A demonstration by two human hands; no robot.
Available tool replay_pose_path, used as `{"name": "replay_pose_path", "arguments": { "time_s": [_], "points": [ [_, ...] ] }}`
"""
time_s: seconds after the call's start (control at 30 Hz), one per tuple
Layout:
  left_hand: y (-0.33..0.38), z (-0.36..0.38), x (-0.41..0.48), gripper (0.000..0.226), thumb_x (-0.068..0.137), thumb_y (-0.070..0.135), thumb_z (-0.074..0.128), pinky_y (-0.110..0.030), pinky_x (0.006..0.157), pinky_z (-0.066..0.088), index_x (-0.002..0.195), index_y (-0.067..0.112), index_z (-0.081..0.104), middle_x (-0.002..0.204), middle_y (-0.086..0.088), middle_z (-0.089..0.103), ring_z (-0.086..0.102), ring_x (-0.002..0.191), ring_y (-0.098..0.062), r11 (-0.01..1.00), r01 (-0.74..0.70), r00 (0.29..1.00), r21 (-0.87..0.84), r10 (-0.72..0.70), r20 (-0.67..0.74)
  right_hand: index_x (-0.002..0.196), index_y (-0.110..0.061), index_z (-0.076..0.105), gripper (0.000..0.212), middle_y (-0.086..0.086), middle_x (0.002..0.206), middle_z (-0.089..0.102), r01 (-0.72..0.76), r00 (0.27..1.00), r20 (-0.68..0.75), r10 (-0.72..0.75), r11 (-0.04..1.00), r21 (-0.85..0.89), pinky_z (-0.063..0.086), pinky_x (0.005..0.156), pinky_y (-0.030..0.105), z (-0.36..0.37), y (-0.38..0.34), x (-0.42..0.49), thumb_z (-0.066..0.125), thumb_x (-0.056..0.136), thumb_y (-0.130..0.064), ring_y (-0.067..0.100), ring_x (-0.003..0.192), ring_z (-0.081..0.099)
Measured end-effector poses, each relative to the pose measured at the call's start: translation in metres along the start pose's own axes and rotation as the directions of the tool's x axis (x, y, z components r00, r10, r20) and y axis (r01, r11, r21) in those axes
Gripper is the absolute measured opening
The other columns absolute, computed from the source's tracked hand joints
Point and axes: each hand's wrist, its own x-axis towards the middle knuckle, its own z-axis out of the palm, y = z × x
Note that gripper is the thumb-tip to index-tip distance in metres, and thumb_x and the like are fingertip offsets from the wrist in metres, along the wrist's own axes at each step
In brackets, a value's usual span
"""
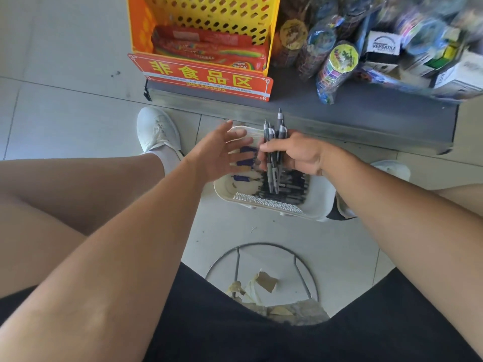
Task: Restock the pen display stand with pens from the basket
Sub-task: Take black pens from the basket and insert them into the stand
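Step in hand: pickup from the basket, nothing placed yet.

- My right hand (300,155) is clamped round a bundle of black-and-grey click pens (281,128), tips pointing to 12 o'clock, just above the white basket (321,202).
- My left hand (219,152) is open with its fingers spread, over the basket's 9 o'clock half. Can't tell if the fingertips touch anything.
- More loose black pens (292,186) lie in the basket below my right hand, toward its 4 o'clock side.
- A few purple-capped items (243,178) lie at the 9 o'clock side, partly under my left fingers. Pens or markers, can't tell.
- The basket is on the floor between my feet. The grey shelf base (339,111) is at its 12 o'clock, the yellow perforated bin (209,14) at 11, and my white shoe (156,129) at 10.

The pen display stand is not in view.

Next move, my guess: bring the left hand in to square the bundle, since it's uneven and one pen sticks out further toward 12. Then lift clear of the basket, look for the stand and feed the pens in. That calls for a firm grip through the turn, because the outer pens look likeliest to slip.
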Motion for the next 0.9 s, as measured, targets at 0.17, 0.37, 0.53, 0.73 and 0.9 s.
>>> {"name": "replay_pose_path", "arguments": {
  "time_s": [0.17,0.37,0.53,0.73,0.9],
  "points": [
    [-0.028,0.025,-0.007,0.067,0.104,0.063,0.025,-0.057,0.089,0.055,0.115,0.008,0.062,0.108,-0.012,0.067,0.063,0.11,-0.038,0.994,0.067,0.998,-0.086,-0.067,0.005,0.094,-0.011,0.064,0.011,0.008,0.083,0.067,0.268,0.961,-0.128,-0.244,0.937,0.225,0.054,0.083,0.043,0.027,-0.023,-0.006,0.057,0.097,-0.003,0.025,0.08,0.066],
    [-0.021,0.046,-0.012,0.062,0.107,0.055,0.023,-0.044,0.074,0.061,0.108,0.018,0.072,0.105,-0.011,0.074,0.074,0.091,-0.027,0.943,-0.025,0.999,-0.332,0.038,0.032,0.087,-0.018,0.069,0.014,0.003,0.084,0.071,0.266,0.926,-0.326,-0.191,0.942,0.206,0.05,0.098,0.046,0.067,-0.012,-0.01,0.063,0.091,-0.006,0.022,0.093,0.067],
    [-0.014,0.042,-0.02,0.083,0.097,0.075,0.009,-0.044,0.099,0.052,0.116,0.018,0.067,0.09,-0.009,0.075,0.069,0.092,-0.024,0.993,-0.06,0.997,-0.101,0.064,0.042,0.094,-0.014,0.07,0.007,0.007,0.083,0.069,0.094,0.928,-0.362,-0.087,0.996,0.002,0.055,0.09,0.049,0.065,-0.026,-0.019,0.063,0.093,-0.017,0.025,0.081,0.067],
    [-0.01,0.041,-0.021,0.074,0.093,0.078,0.026,-0.024,0.052,0.05,0.119,0.019,0.062,0.068,0.001,0.07,0.066,0.057,-0.015,0.992,-0.123,0.978,-0.023,0.125,0.169,0.101,-0.005,0.061,0.009,0.015,0.074,0.064,-0.071,0.985,-0.169,0.043,0.984,-0.164,0.06,0.075,0.047,0.067,-0.037,-0.032,0.06,0.092,-0.006,0.027,0.068,0.064],
    [-0.017,0.034,-0.018,0.039,0.097,0.053,0.052,-0.036,0.078,0.058,0.105,0.017,0.065,0.096,-0.005,0.071,0.071,0.087,-0.022,0.98,-0.14,0.962,-0.138,0.168,0.214,0.121,-0.011,0.059,0.029,0.015,0.104,0.073,-0.137,0.987,-0.13,0.099,0.935,-0.326,0.061,0.084,0.043,0.066,-0.048,-0.035,0.064,0.094,-0.017,0.026,0.093,0.074]
  ]
}}
